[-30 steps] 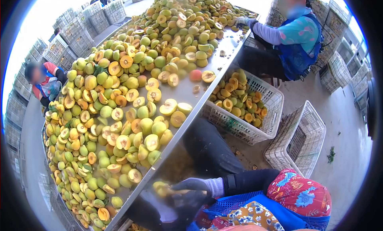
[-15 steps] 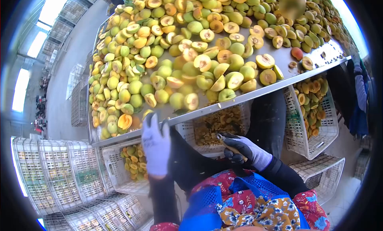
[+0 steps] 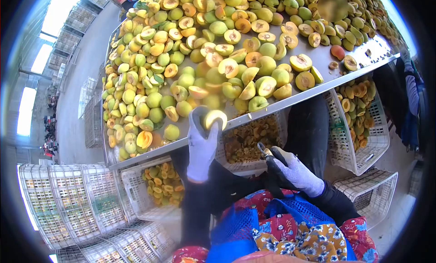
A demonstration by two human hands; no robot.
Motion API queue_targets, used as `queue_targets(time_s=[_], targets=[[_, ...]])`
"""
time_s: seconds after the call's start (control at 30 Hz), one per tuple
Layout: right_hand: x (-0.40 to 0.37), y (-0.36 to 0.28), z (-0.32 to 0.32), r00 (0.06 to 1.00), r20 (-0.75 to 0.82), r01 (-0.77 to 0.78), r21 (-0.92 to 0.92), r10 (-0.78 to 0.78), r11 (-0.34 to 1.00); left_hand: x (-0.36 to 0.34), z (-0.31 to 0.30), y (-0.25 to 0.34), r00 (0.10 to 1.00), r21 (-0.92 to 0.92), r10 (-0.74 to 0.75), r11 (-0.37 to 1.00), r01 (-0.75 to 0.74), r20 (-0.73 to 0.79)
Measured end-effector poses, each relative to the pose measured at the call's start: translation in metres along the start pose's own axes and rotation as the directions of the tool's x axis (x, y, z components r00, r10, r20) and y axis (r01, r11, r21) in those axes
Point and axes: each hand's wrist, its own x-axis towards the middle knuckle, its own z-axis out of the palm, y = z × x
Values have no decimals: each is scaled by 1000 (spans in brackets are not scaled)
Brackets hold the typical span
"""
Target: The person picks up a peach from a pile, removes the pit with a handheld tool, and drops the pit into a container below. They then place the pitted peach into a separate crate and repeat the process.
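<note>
My left hand [image 3: 203, 142], in a pale glove with dark fingertips, is closed around a cut apricot half [image 3: 217, 118] at the near edge of the metal table [image 3: 290, 99]. The half shows its pale yellow cut face between thumb and fingers. In front of my lap, my right hand [image 3: 293, 170], gloved the same way, grips a pitting tool [image 3: 263, 149] with a looped metal tip pointing up and left. Its handle is mostly hidden in the fist. Whole and halved yellow-green apricots [image 3: 265, 86] lie heaped on the table beyond my left hand.
Under the table edge, a crate [image 3: 221, 155] holds pits and scraps. Crates with fruit halves stand at the left [image 3: 131, 190] and right [image 3: 363, 161]. Stacked crates [image 3: 59, 204] are at lower left. A person's sleeve [image 3: 411, 95] shows at far right.
My left hand has moved right along the table edge and now holds an apricot half. My right hand has shifted slightly right and down, and the tool's loop now shows clearly.
</note>
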Motion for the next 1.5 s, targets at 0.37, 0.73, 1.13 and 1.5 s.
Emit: queue_targets(time_s=[0.37,0.73,1.13,1.5], targets=[[-7,-23,19,894,57,394,-570,-444,721,-79,21,43,901,-200,-297,908,369,318],[-18,-21,19,977,147,203,-456,-151,867,-99,41,48,960,37,-266,964,264,83],[-20,4,18,947,84,299,-587,-311,752,-98,44,37,910,43,-369,929,367,188],[-17,7,17,963,165,256,-330,-212,908,-105,48,36,946,166,-306,944,287,107]])
